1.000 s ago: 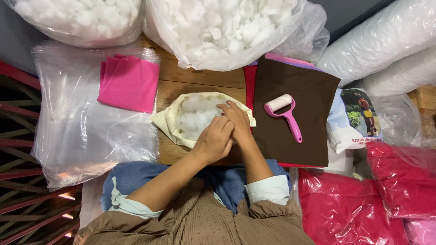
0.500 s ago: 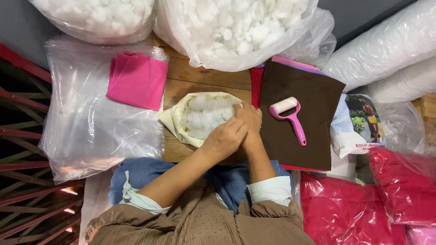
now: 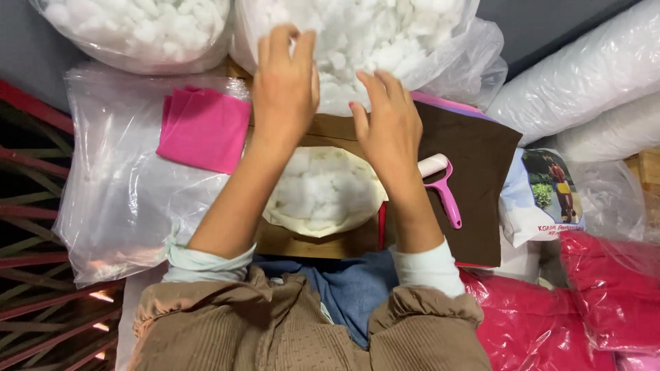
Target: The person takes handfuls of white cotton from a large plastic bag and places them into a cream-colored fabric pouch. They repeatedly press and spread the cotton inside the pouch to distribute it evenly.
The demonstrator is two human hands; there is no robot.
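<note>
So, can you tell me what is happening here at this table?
A person seated at a small wooden table reaches both hands forward to a large clear bag of white stuffing. The left hand has its fingertips in the stuffing; the right hand, fingers spread, is just short of it. Under the forearms lies a cream fabric cover, open and partly filled with stuffing. A pink lint roller rests on brown cloth, and folded pink fabric lies on the other side.
</note>
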